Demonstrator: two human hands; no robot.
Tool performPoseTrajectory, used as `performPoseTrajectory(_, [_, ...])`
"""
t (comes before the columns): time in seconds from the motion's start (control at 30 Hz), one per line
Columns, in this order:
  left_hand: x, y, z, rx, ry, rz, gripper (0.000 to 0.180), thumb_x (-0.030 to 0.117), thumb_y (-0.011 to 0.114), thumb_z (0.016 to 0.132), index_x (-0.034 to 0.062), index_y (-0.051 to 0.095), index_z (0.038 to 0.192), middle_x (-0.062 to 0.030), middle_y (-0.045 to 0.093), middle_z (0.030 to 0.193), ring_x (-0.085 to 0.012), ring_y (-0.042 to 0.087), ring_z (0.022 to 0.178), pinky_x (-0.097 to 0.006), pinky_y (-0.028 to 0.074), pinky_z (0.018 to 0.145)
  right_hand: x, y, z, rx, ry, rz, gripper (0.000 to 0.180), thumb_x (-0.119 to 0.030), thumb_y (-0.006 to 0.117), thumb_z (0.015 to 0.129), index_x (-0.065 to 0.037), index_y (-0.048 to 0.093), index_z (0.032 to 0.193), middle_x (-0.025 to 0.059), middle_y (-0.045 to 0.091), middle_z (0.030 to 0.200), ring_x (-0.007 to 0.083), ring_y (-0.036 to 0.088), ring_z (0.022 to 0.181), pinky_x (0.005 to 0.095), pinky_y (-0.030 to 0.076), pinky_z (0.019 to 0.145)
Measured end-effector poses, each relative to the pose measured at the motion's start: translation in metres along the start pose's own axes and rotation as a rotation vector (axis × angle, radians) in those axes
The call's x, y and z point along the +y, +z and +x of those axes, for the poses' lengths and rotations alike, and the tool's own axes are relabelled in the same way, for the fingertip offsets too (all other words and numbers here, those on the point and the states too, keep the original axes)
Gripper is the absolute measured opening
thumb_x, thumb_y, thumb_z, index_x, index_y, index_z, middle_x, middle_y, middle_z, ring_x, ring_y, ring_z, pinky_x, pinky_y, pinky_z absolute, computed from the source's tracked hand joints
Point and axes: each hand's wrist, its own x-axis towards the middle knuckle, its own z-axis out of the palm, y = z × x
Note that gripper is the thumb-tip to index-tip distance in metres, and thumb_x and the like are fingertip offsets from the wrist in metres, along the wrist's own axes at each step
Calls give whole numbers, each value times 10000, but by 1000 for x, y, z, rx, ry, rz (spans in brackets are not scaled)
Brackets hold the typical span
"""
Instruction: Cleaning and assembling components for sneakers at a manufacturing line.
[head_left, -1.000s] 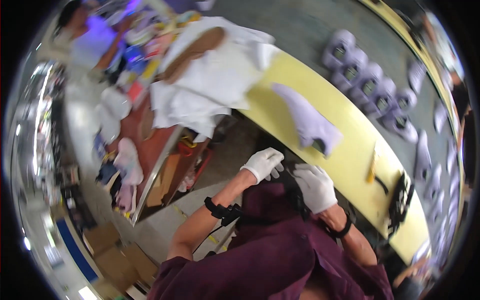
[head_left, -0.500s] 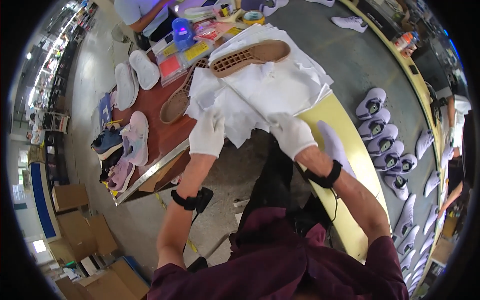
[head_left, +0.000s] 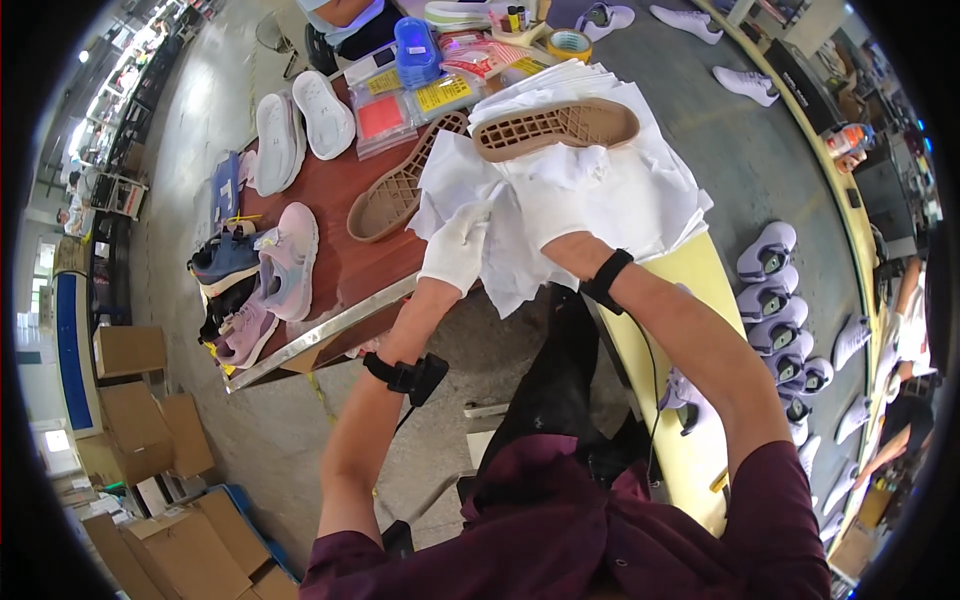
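A loose pile of thin white paper sheets (head_left: 655, 190) lies in front of me, with a brown lattice-patterned shoe sole (head_left: 555, 130) on top. My left hand (head_left: 458, 245), in a white glove, has its fingers closed at the near left edge of the paper. Farther right, my right hand (head_left: 553, 212), also gloved, rests on the near part of the sheets; its fingers blend into the white paper and cannot be made out. A second brown sole (head_left: 385, 203) lies left of the pile, its far end touching the paper.
Several sneakers (head_left: 288, 262) and white soles (head_left: 327, 115) line the red-brown table's (head_left: 340, 258) left side. Behind are a blue plastic object (head_left: 416, 52), plastic packets (head_left: 380, 112) and a tape roll (head_left: 570, 44). Lilac shoes (head_left: 768, 250) stand on the grey surface at right. Cardboard boxes (head_left: 150, 430) sit lower left.
My right hand has moved left across the paper, nearer my left hand. The near paper edge has shifted with the hands. The whole view has turned slightly.
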Motion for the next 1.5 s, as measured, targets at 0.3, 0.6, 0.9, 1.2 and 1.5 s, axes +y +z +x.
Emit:
performPoseTrajectory(0.3, [-24,1,6,-17,-140,-542,495,-77,458,946,26,605,1408,-96,681,1357,-201,647,1245,-320,495,1044,-66,-17,10,-22,132,-120,310,-152,663,908,-21,658,1190,265,690,1167,452,698,1024,489,569,906])
performPoseTrajectory(0.6, [-5,29,55,26,294,354,485,33,631,860,46,637,1346,-290,654,1302,-486,628,1187,-492,518,1035,-6,-39,22,18,142,13,211,-116,626,910,-7,766,1024,266,752,1018,434,738,945,527,588,842])
performPoseTrajectory(0.9, [-26,50,66,-13,320,477,205,145,685,885,103,688,1086,-190,708,808,-436,695,844,-569,521,777,-3,-60,8,-145,-290,-300,192,-223,743,798,-55,789,879,186,771,853,371,755,798,491,590,725])
performPoseTrajectory(1.2, [-8,56,66,-153,461,486,273,182,731,832,139,679,1097,-145,727,857,-400,709,843,-533,530,772,20,-50,-19,21,-552,-158,262,-326,719,833,-65,725,838,143,710,756,366,723,722,480,590,693])
performPoseTrajectory(1.5, [-10,63,58,-31,415,578,185,79,625,815,91,699,985,-179,727,837,-415,706,843,-540,539,764,-8,-80,-33,-268,33,-161,259,-309,685,898,-110,785,1031,153,783,984,379,760,899,491,600,771])
